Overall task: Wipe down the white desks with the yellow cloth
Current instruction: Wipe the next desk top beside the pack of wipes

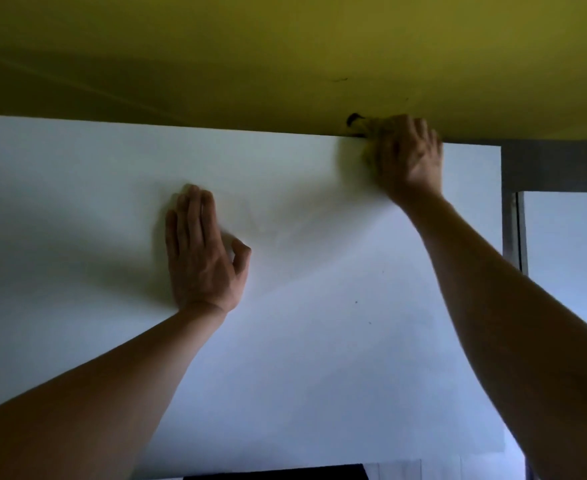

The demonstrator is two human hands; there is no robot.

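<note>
Right hand [408, 155] bunches the yellow cloth [368, 152] at the tabletop's [319, 341] far edge, about one o'clock, against the yellow partition [285, 46]; the arm is stretched long. Left hand [203, 251] lies flat near ten o'clock, fingers straight, bracing. To wipe well, the person should keep the cloth pressed down and overlap strokes along that edge.

Dim, soft indoor light, brighter toward the lower right of the frame.
The white desk [319, 358] greys at upper left; the left hand [203, 251] throws a soft shadow leftward; the right hand [408, 155] is motion-blurred; straight edges bow near the frame's borders.
</note>
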